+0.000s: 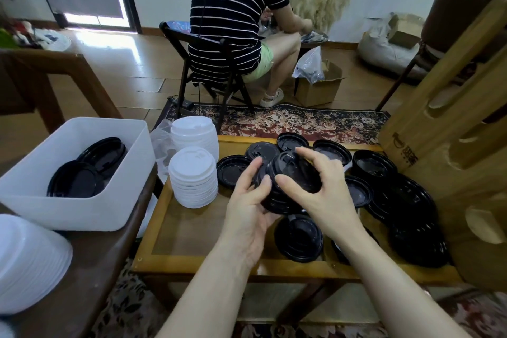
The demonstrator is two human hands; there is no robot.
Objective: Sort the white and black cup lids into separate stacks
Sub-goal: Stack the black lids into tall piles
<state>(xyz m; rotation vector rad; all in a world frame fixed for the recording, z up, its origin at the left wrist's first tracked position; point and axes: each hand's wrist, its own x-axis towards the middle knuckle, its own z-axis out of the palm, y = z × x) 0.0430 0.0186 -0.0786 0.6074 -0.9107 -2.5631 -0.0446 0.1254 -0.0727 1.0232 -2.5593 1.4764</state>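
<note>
Head view: left hand (251, 207) cradles the black lid stack (285, 189) above desk (192, 230) centre; right hand (319, 189) pinches the top lid. Seat it concentrically before pressing; white lid stacks (193, 175) stand near the left edge.

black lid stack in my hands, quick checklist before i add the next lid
1. Left hand supports the held black stack from below: ok.
2. Right hand fingers curl over the stack's top lid: ok.
3. Held lids nested evenly: cannot tell.
4. Loose black lids lie on the table beside the hands: ok.
5. White stacks stand apart at left: ok.
</note>
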